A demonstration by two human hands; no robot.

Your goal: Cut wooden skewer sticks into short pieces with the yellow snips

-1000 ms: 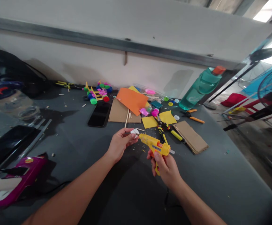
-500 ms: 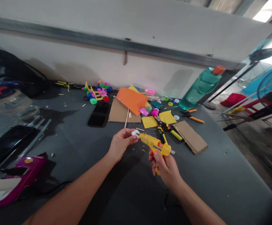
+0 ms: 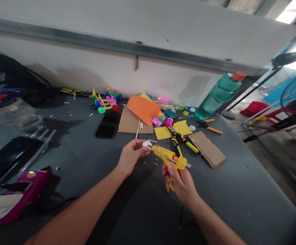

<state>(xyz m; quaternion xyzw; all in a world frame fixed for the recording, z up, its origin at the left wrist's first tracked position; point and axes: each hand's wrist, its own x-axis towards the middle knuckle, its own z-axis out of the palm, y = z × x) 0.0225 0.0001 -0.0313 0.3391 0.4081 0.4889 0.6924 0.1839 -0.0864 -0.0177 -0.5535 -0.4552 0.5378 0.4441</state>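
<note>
My right hand (image 3: 180, 180) is wrapped round the handle of a yellow hot glue gun (image 3: 167, 156), with a clear glue stick poking out of its back end. The gun's nozzle points left and meets a small white plastic cap (image 3: 146, 144), pinched between the thumb and fingers of my left hand (image 3: 131, 156). Whether the nozzle touches the cap or is just short of it I cannot tell. Just beyond my left hand, a thin wooden stick (image 3: 138, 129) leans on a piece of brown cardboard (image 3: 125, 122).
An orange sheet (image 3: 148, 109), a black phone (image 3: 108, 124), yellow-handled pliers (image 3: 177, 143) and folded cardboard (image 3: 209, 149) lie beyond my hands. A teal bottle (image 3: 218, 97) stands at back right, colourful toy-like pieces (image 3: 107, 100) at back left. A magenta power strip (image 3: 17, 197) is on the left.
Almost nothing differs. The glue gun and white cap have shifted very slightly, with both hands keeping their hold.
</note>
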